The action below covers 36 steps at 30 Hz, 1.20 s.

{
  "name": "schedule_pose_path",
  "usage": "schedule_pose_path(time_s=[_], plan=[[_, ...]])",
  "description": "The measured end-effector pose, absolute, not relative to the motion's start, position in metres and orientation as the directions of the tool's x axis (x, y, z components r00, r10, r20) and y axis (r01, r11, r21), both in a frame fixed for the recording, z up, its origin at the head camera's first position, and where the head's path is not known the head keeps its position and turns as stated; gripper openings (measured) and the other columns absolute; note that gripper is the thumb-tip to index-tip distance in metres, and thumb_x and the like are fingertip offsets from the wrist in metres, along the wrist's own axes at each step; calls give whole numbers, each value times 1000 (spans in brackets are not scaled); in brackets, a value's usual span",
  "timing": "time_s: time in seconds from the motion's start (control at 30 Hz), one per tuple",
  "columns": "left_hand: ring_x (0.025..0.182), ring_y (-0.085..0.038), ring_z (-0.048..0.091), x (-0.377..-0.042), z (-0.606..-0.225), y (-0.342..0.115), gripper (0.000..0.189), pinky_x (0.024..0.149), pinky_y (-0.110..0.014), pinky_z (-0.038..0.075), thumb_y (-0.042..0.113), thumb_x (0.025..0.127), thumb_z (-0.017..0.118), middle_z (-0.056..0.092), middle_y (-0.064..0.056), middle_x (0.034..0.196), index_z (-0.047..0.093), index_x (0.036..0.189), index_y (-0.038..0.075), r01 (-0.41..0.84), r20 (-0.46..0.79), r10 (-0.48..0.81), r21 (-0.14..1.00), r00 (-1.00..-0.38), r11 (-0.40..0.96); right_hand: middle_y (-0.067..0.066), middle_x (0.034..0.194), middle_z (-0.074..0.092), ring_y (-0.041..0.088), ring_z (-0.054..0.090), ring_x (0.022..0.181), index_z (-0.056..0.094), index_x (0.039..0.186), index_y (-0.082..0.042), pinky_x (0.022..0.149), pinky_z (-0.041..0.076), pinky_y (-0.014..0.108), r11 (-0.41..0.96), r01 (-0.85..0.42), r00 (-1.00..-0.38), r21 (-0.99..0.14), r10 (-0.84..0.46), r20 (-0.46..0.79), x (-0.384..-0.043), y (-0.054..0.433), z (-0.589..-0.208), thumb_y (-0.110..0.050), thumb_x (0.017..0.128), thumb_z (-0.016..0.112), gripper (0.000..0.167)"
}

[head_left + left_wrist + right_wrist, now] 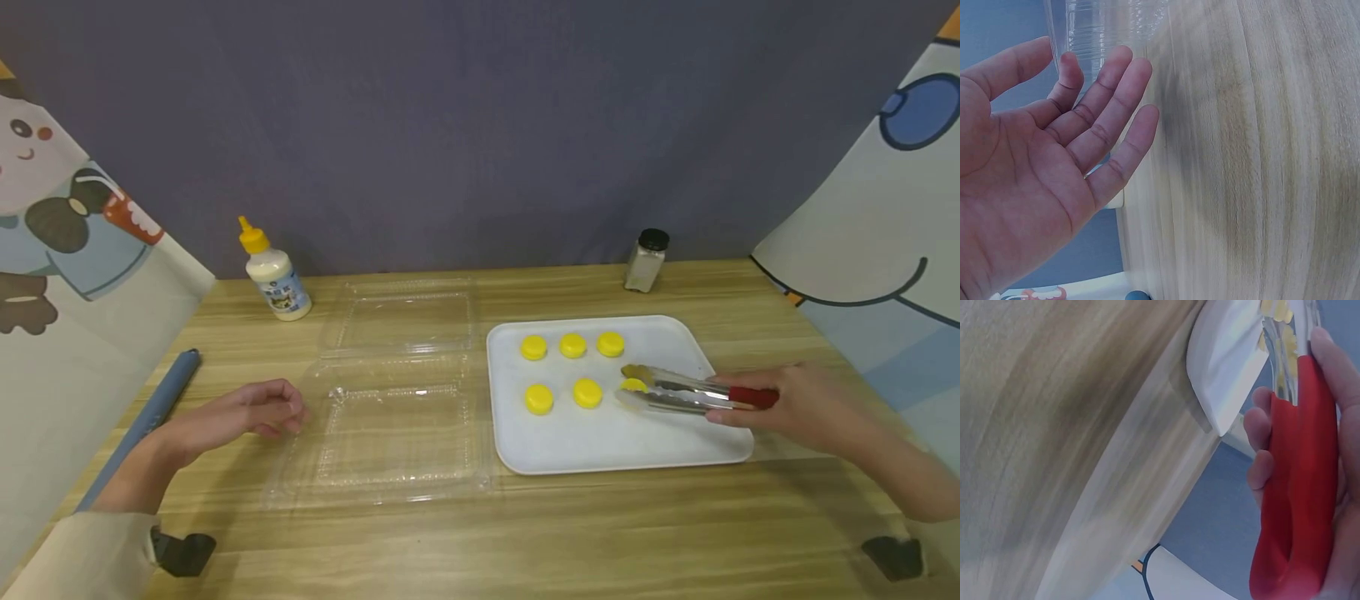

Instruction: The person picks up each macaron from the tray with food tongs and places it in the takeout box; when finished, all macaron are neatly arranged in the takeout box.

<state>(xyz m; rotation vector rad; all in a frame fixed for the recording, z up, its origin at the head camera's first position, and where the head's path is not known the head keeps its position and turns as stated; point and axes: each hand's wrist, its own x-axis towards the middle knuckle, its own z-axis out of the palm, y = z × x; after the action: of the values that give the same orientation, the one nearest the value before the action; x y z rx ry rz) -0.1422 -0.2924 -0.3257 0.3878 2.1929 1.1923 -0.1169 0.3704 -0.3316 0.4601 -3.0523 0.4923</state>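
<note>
My right hand point(798, 408) grips a pair of metal tongs point(678, 393) by the red handle point(1300, 487). The tong tips stand on either side of a yellow round piece point(634, 385), partly hidden; whether they touch it I cannot tell. Several more yellow rounds point(587, 392) sit in two rows on a white tray point(615, 450). My left hand point(240, 417) is beside the left edge of an opened clear plastic box point(397, 483), holding nothing. In the left wrist view its palm point(1029, 181) shows, with the fingers loosely bent.
A squeeze bottle point(277, 279) with a yellow cap stands at the back left. A small black-lidded jar point(646, 261) is behind the tray. Along the left edge lies a blue-grey roll point(146, 421). A dark panel point(480, 150) closes off the back of the table.
</note>
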Motion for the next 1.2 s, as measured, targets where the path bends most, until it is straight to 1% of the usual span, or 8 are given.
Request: schedule_pose_path(time_s=[0.1, 0.17, 0.3, 0.5, 0.73, 0.83, 1.0, 1.2], plan=[[108, -24, 61, -143, -327, -292, 28, 92, -38, 52, 25, 111, 43, 59, -15, 118, 52, 113, -1, -29, -368, 519, 835, -772, 549, -10, 76, 69, 3, 42, 57, 77, 118, -8, 48, 34, 23, 909, -293, -956, -297, -286, 71, -116, 370, -334, -41, 81, 86, 50], [109, -25, 61, -143, -326, -292, 28, 92, -38, 52, 25, 111, 43, 59, -15, 118, 52, 113, -1, -29, -368, 520, 836, -771, 548, -11, 70, 65, 4, 40, 56, 77, 118, -9, 48, 32, 23, 915, -283, -959, -288, -278, 60, -116, 370, -335, -42, 81, 86, 51], [110, -26, 60, -143, -326, -292, 29, 92, -38, 52, 25, 111, 43, 59, -16, 119, 53, 114, -2, -29, -368, 520, 836, -771, 548, -14, 63, 59, 3, 38, 55, 78, 116, -8, 47, 31, 23, 907, -306, -952, -289, -291, 95, -116, 371, -337, -39, 79, 88, 49], [110, -27, 60, -143, -325, -292, 29, 91, -35, 53, 25, 111, 43, 59, -16, 120, 53, 114, -2, -23, -362, 521, 836, -773, 547, -12, 70, 69, -2, 42, 58, 80, 108, -8, 47, 34, 22, 885, -356, -933, -300, -315, 177, -116, 372, -340, -33, 74, 91, 44], [111, -25, 61, -143, -326, -293, 29, 90, -32, 53, 24, 111, 42, 59, -16, 120, 53, 116, -3, -21, -358, 529, 842, -770, 539, -11, 71, 69, 0, 41, 57, 80, 110, -9, 47, 33, 23, 897, -325, -945, -299, -295, 142, -116, 369, -340, -37, 78, 89, 44], [111, -26, 61, -143, -326, -293, 29, 90, -32, 53, 24, 111, 42, 60, -16, 120, 53, 116, -3, -23, -358, 529, 843, -769, 537, -14, 64, 64, 0, 38, 54, 80, 110, -9, 46, 31, 22, 897, -331, -943, -293, -299, 148, -117, 368, -339, -37, 78, 88, 43], [111, -26, 60, -143, -326, -293, 31, 91, -32, 54, 25, 111, 42, 60, -16, 120, 53, 118, -4, -27, -362, 525, 841, -770, 541, -18, 52, 45, -1, 31, 50, 79, 110, -7, 45, 29, 21, 889, -370, -926, -270, -329, 185, -118, 367, -336, -35, 79, 89, 43], [112, -26, 60, -143, -326, -293, 31, 91, -33, 53, 25, 111, 42, 59, -16, 120, 52, 117, -4, -31, -366, 523, 840, -770, 542, -22, 55, 50, -3, 25, 47, 79, 109, -5, 42, 27, 20, 863, -443, -888, -242, -387, 248, -123, 364, -326, -29, 75, 91, 43]])
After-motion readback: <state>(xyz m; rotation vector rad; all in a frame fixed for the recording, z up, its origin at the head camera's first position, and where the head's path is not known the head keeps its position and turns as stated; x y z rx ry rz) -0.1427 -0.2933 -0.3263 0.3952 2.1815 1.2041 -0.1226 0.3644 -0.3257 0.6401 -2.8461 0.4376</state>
